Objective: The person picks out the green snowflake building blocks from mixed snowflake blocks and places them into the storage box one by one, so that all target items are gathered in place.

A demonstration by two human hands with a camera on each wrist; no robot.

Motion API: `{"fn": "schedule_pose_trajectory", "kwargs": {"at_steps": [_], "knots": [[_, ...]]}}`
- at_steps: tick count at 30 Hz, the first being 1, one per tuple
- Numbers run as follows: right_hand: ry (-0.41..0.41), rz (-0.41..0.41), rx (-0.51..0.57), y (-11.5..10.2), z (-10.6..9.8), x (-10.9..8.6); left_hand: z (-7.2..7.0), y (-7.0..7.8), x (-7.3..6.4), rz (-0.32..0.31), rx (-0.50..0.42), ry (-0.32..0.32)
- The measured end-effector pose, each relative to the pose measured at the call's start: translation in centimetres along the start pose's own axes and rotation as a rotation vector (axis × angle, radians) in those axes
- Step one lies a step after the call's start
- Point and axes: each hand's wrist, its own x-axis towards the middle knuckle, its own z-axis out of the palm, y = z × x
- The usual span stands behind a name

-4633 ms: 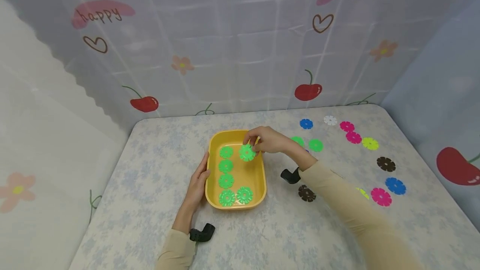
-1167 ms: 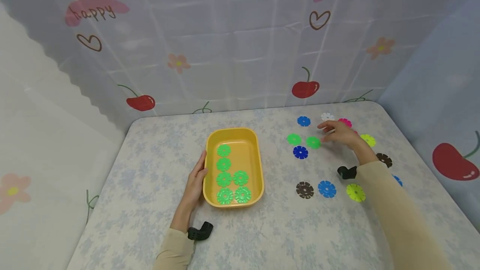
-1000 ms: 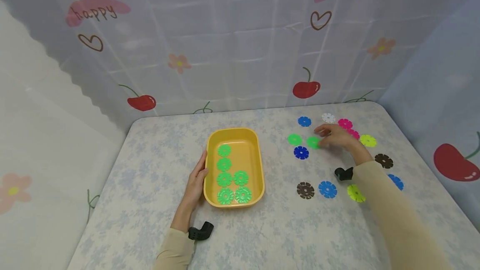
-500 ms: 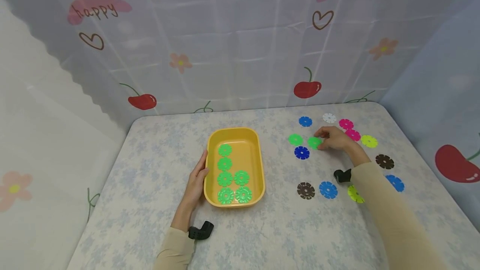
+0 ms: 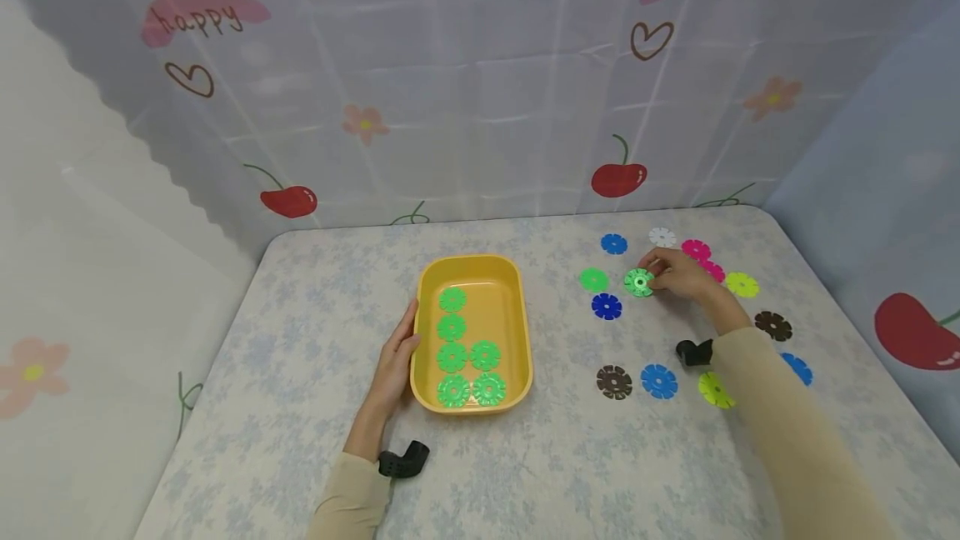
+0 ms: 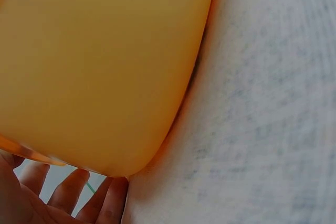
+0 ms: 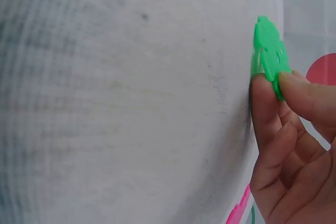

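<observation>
In the head view my right hand (image 5: 678,275) pinches a green notched plastic disc (image 5: 639,282) between thumb and fingers. The right wrist view shows that disc (image 7: 270,51) tilted on edge, close to the tabletop. My left hand (image 5: 392,365) rests against the left side of a yellow tray (image 5: 527,348). In the left wrist view its fingers (image 6: 68,190) touch the outside of the tray wall (image 6: 105,77), below the rim. Several green discs (image 5: 452,355) lie flat in the tray, in a left column and a shorter right one.
Right of the tray lie another green disc (image 5: 594,279), a dark blue disc (image 5: 607,306), brown disc (image 5: 614,382) and light blue disc (image 5: 659,382). Farther right are pink discs (image 5: 696,249), a white disc (image 5: 662,237) and a yellow disc (image 5: 742,284). A printed curtain (image 5: 480,107) hangs behind.
My right hand earlier held a green disc over the tray; that disc now lies inside. The hand went right and has taken up another green disc. The left hand stayed at the tray.
</observation>
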Motion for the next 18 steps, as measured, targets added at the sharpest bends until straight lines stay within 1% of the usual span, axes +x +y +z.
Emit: {"fn": "schedule_pose_trajectory", "kwargs": {"at_steps": [4, 8, 13, 18], "knots": [[-0.016, 0.007, 0.053, -0.2, -0.5, -0.4, 0.0, 0.0, 0.0, 0.004, -0.012, -0.006], [-0.018, 0.000, 0.052, -0.8, -0.9, -0.6, 0.1, 0.0, 0.0, 0.002, -0.013, 0.000], [-0.027, -0.026, 0.049, -2.4, -0.9, -0.7, 0.0, 0.0, 0.0, -0.008, -0.004, 0.006], [-0.059, -0.092, 0.070, -4.5, 0.1, -0.9, 0.0, 0.2, 0.1, -0.033, 0.000, 0.005]]}}
